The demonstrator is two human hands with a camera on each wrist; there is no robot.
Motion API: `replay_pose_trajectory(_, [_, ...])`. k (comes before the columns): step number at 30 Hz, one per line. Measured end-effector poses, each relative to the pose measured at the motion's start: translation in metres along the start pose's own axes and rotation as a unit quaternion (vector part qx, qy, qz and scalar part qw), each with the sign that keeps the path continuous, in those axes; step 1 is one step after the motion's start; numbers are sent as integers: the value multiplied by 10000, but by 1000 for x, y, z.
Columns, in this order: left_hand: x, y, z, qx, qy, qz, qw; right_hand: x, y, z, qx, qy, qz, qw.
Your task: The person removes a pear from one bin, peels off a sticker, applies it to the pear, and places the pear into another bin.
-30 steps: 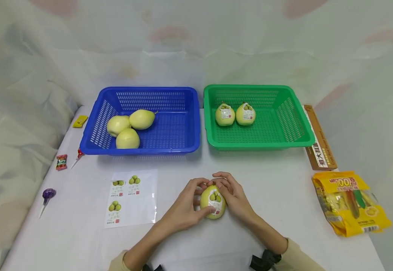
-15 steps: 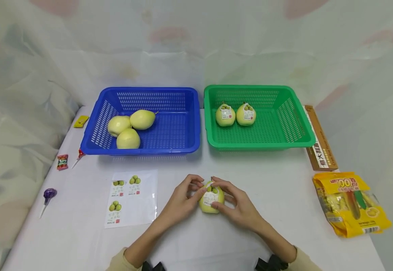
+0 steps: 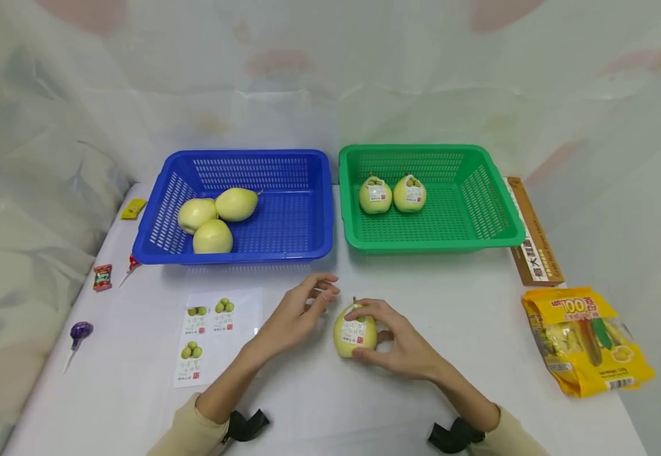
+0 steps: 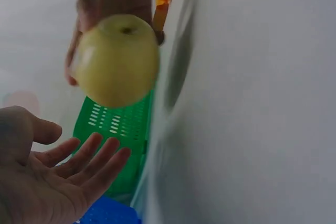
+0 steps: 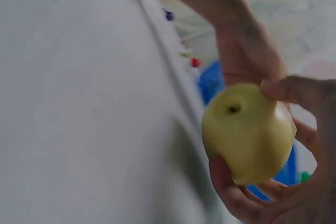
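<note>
A yellow-green pear [image 3: 355,332] with a sticker label on its front is upright on the white table [image 3: 319,405], and my right hand [image 3: 390,342] grips it from the right side; the pear [image 5: 248,132] fills that hand [image 5: 273,171] in the right wrist view. My left hand [image 3: 299,311] hovers open just left of the pear, fingers relaxed and touching nothing; the left wrist view shows that hand's palm [image 4: 58,182] below the pear [image 4: 116,60]. A sticker sheet [image 3: 216,334] with three pear labels lies left of the hands.
A blue basket [image 3: 239,206] at the back holds three plain pears [image 3: 213,215]. The green basket [image 3: 427,199] beside it holds two labelled pears [image 3: 392,194]. A brown box [image 3: 535,234] and a yellow snack bag [image 3: 584,339] lie at right. Candies [image 3: 102,277] and a purple lollipop [image 3: 80,332] lie at left.
My left hand has let go of the pear and drawn back to the left. The right hand has shifted to grip the pear alone and turned it upright.
</note>
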State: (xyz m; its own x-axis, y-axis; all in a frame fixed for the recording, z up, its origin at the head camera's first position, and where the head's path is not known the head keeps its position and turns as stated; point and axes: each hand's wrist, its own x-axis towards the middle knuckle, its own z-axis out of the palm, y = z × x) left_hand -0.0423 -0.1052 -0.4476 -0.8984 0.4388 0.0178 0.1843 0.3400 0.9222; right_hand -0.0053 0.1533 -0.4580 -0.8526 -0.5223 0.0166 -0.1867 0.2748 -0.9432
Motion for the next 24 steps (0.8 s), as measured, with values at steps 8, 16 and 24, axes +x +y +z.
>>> replay_pose_trajectory(8, [25, 10, -3, -112, -210, 31, 9997, 38, -42, -134, 136, 458, -1391, 9891])
replay_pose_trajectory(16, [37, 11, 7, -365, -411, -4, 9985, 109, -29, -266, -1057, 817, 704, 9885])
replay_pose_trajectory(24, [39, 9, 10, -414, -413, 8, 9983, 143, 20, -299, -1061, 27, 2218, 9693])
